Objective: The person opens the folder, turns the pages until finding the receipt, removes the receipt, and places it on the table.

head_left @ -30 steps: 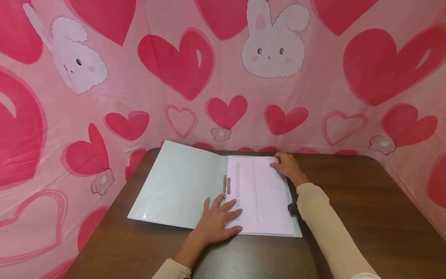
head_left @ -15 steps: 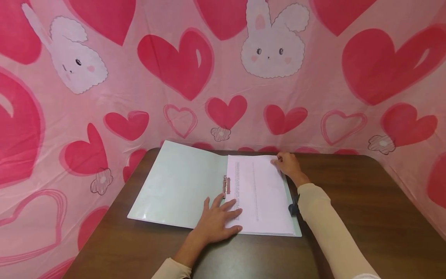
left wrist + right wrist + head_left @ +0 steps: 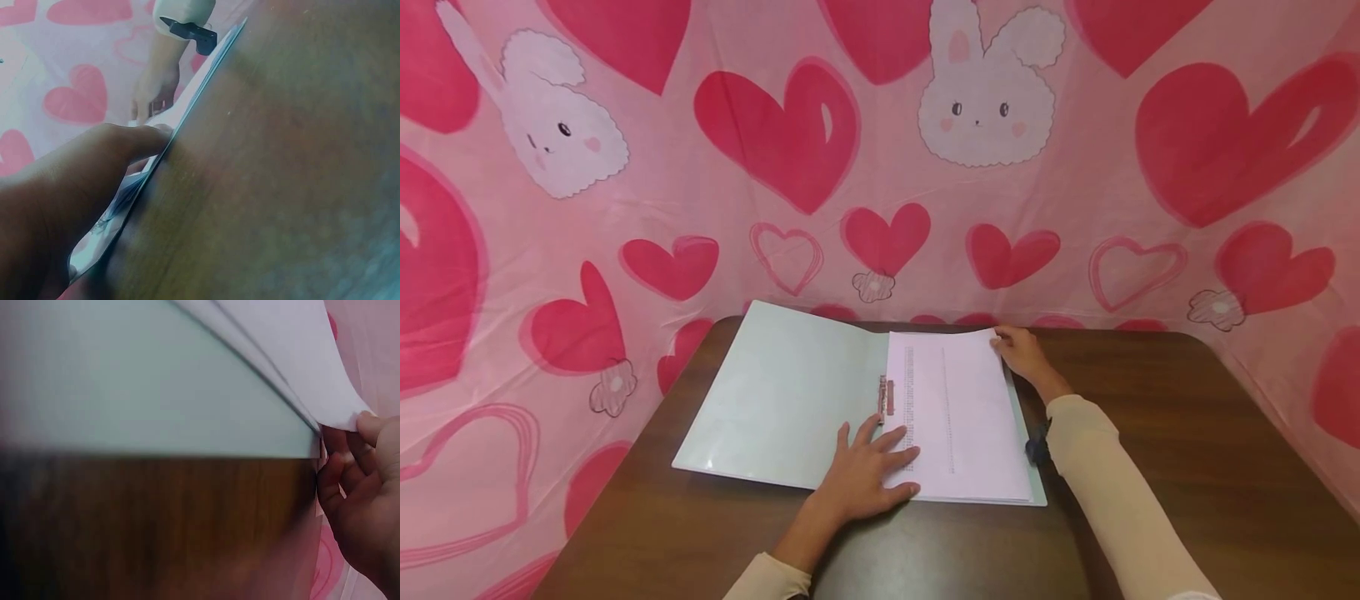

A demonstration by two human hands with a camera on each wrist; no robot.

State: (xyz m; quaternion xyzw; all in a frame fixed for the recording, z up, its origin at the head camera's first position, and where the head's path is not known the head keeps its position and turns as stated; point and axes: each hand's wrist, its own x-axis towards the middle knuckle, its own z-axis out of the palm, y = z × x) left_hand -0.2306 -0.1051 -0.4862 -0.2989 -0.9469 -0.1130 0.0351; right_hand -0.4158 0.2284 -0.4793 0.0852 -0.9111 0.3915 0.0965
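Observation:
A pale green folder [image 3: 790, 392] lies spread on the table, a stack of printed paper sheets [image 3: 977, 417] on its right half. At its spine shows a metal clip [image 3: 884, 398]. My left hand [image 3: 867, 475] rests with spread fingers on the lower left of the sheets, near the clip. At the far right corner of the stack, my right hand [image 3: 1024, 354] pinches the corner of the top sheet between thumb and fingers. In the right wrist view that top sheet [image 3: 300, 356] curls up off the pages below, its corner under the thumb [image 3: 370, 425].
The dark wooden table [image 3: 1187, 450] extends to both sides and in front of the folder. A pink cloth [image 3: 895, 167] with hearts and rabbits hangs right behind the table's back edge. A black wrist strap piece [image 3: 1036, 448] sits by the right sleeve, over the folder's edge.
My right hand has lifted the far right corner of the top sheet slightly and shifted a little to the right. The left hand has stayed in place on the pages.

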